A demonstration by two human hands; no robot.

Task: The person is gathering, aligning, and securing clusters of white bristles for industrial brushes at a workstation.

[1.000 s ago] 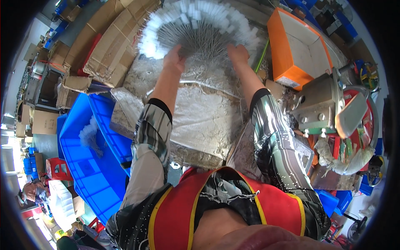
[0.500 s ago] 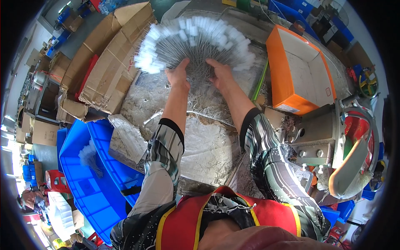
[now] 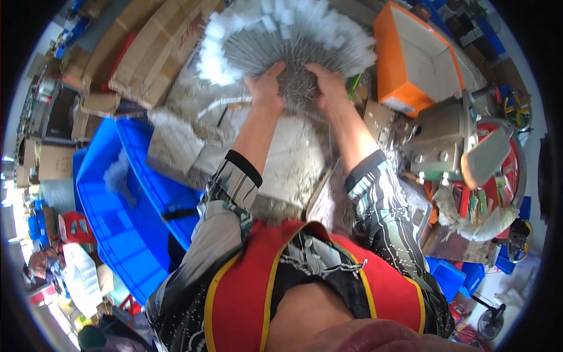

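A big fanned-out bundle of thin wire-stemmed brushes [image 3: 252, 47] with white tufted tips fills the top middle of the view, somewhat blurred. My left hand [image 3: 267, 87] grips its near left side, thumb pointing inward over the wires. On the near right side my right hand [image 3: 326, 85] holds the same bundle, thumb also laid across the wires. The fingers of both hands are partly hidden beneath the stems. Under the bundle is a worn, grey-white covered worktable [image 3: 287, 158].
Left of the table stand an opened cardboard box [image 3: 158, 58] and a blue bin [image 3: 105, 217] with a small white-tipped bundle [image 3: 120, 176] inside. To the right are an orange open box [image 3: 390, 70] and a metal machine [image 3: 437, 141] with a paddle-shaped guard [image 3: 487, 158].
The whole view has shifted, so the table and boxes sit differently in it. Both hands still hold the bundle, which now appears higher and spread wider.
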